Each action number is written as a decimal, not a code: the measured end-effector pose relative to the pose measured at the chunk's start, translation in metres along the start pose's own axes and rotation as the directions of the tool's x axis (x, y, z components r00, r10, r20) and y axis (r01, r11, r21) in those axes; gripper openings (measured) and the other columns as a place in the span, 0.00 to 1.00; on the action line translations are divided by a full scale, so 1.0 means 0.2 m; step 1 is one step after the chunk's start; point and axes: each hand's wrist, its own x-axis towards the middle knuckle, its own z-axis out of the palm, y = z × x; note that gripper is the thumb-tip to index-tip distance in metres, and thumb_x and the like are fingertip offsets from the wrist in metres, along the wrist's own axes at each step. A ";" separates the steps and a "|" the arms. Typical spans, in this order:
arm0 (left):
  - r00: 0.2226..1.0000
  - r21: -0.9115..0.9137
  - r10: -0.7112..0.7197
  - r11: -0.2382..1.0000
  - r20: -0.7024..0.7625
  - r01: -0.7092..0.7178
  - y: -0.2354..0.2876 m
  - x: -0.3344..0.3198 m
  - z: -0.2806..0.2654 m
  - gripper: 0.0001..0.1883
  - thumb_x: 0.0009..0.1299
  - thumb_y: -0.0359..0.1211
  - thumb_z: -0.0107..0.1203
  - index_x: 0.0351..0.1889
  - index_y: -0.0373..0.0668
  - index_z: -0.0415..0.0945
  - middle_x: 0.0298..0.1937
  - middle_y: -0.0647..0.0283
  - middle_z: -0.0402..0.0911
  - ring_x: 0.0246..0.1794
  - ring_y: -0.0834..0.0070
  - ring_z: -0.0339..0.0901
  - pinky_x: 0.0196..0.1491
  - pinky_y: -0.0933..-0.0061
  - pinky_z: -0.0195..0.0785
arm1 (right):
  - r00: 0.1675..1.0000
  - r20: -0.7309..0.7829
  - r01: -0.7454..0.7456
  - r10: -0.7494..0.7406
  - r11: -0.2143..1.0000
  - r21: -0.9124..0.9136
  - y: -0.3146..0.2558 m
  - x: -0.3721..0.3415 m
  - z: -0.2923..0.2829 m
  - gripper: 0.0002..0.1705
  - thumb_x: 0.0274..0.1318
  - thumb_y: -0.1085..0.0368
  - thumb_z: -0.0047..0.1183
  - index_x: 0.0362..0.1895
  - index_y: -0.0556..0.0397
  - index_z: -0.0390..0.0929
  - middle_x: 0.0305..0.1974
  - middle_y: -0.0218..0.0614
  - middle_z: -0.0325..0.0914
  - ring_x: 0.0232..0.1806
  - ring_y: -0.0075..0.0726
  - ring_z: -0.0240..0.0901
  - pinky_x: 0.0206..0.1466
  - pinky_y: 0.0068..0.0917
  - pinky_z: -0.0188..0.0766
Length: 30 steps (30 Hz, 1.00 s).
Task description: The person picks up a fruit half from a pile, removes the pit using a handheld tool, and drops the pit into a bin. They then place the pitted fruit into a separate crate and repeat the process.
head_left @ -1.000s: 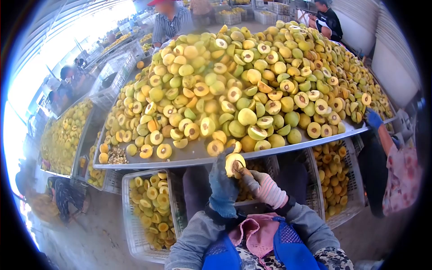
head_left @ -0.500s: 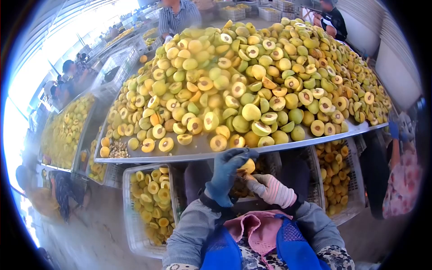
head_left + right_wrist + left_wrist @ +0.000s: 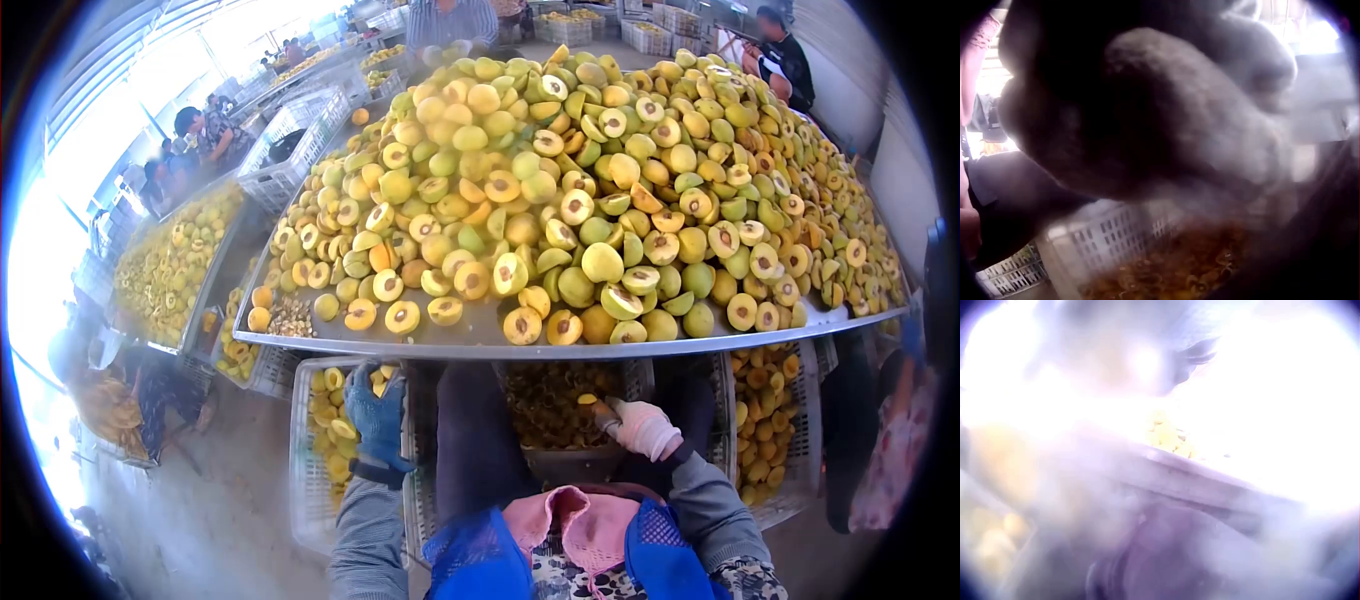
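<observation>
In the head view my left hand (image 3: pixel 378 418), in a blue-grey glove, is over the left crate (image 3: pixel 300 470) of yellow fruit halves, fingers extended, with fruit showing between them. Whether it touches that fruit cannot be told. My right hand (image 3: pixel 647 428), in a pale glove, grips a small tool (image 3: pixel 604 416) above the middle container (image 3: pixel 575 462) of brownish pieces. A small yellow piece (image 3: pixel 587 399) is at the tool's tip. Curled fingers of my right hand (image 3: pixel 1191 119) fill much of the right wrist view. The left wrist view is washed out and blurred.
A heap of cut fruit (image 3: pixel 600 262) covers much of the metal table (image 3: pixel 480 350), whose raised edge runs just beyond my knees. Another fruit crate (image 3: pixel 805 440) stands on the right. Several people sit or stand around, one at the right (image 3: pixel 785 62).
My left hand has moved away from my right hand, left and down to the left crate. The fruit between the hands is gone from there. My right hand has shifted slightly right, still gripping the tool.
</observation>
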 end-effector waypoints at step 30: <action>0.816 -0.775 0.105 0.402 0.568 0.488 0.98 -0.20 0.42 0.20 0.76 0.36 0.52 0.61 0.35 0.70 0.51 0.55 0.79 0.48 0.71 0.78 0.51 0.71 0.76 | 0.854 -0.478 0.351 -0.206 0.906 0.237 -0.39 -0.08 -0.07 0.31 0.65 0.50 0.51 0.63 0.60 0.70 0.32 0.59 0.79 0.35 0.64 0.78 0.36 0.45 0.73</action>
